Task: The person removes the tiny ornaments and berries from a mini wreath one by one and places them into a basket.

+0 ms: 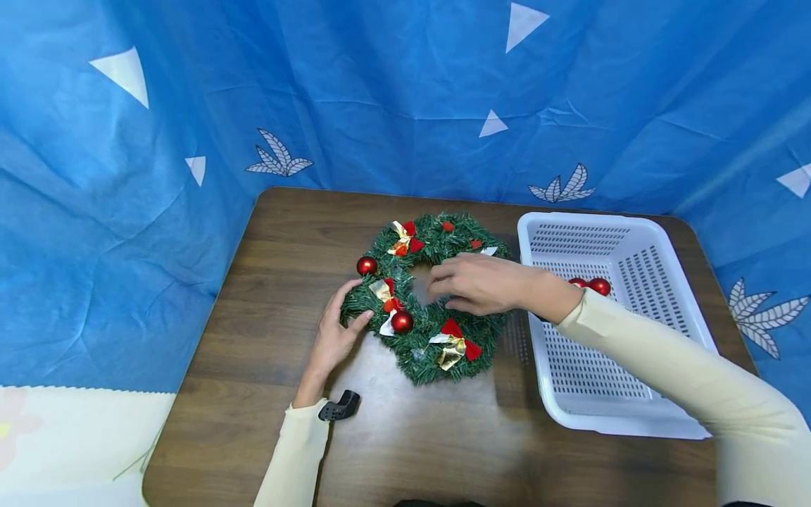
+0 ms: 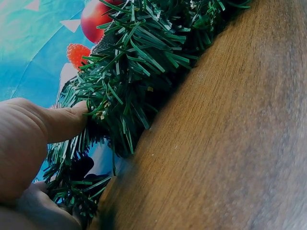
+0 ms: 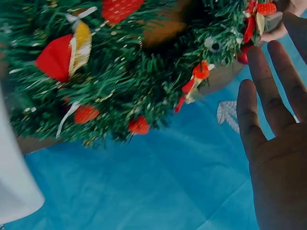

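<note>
Head camera above me, facing forward-down, wreath (image 1: 427, 320) mid-frame. My left-wrist view close, low over table (image 2: 225, 124), wreath upper left. My right-wrist view near, wreath across top, blue cloth (image 3: 168, 182) below. All share wreath.

Wreath (image 1: 415, 360) green; baubles (image 1: 402, 322) red; bows (image 1: 452, 348) red, gold; basket (image 1: 621, 426) apparently white; curtain (image 1: 380, 84) blue, white triangles (image 1: 124, 72).

My right hand (image 1: 475, 283) hides part of the wreath (image 1: 424, 329); my right sleeve (image 1: 671, 366) covers part of the white basket (image 1: 589, 359) and is cut off at the right.
</note>
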### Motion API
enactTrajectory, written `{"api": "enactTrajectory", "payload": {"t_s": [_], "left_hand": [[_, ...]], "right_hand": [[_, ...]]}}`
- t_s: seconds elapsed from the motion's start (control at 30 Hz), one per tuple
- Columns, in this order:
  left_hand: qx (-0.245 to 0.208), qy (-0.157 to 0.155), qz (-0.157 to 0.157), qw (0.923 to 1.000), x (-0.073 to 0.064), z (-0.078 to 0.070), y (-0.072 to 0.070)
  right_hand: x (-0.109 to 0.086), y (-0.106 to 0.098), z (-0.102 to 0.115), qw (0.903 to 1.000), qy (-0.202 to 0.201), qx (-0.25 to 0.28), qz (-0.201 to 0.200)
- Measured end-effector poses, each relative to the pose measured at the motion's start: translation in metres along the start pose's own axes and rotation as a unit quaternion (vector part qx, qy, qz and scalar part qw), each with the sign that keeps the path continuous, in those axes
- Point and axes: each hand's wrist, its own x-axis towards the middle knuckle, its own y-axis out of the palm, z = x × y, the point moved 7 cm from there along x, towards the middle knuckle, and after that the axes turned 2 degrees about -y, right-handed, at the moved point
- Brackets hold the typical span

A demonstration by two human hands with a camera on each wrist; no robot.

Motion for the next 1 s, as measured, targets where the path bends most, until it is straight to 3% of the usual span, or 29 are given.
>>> {"api": "enactTrajectory", "payload": {"t_s": [0.5,1.0], "left_hand": [[-0.003,-0.014,0.005,0.9999,0.002,0.001,0.0],[-0.001,-0.012,0.007,0.9999,0.001,0.001,0.001]], "right_hand": [[0.044,0.022,0.013,0.9983,-0.017,-0.004,0.056],[0.062,0.041,0.017,0.9956,-0.016,-0.016,0.091]]}}
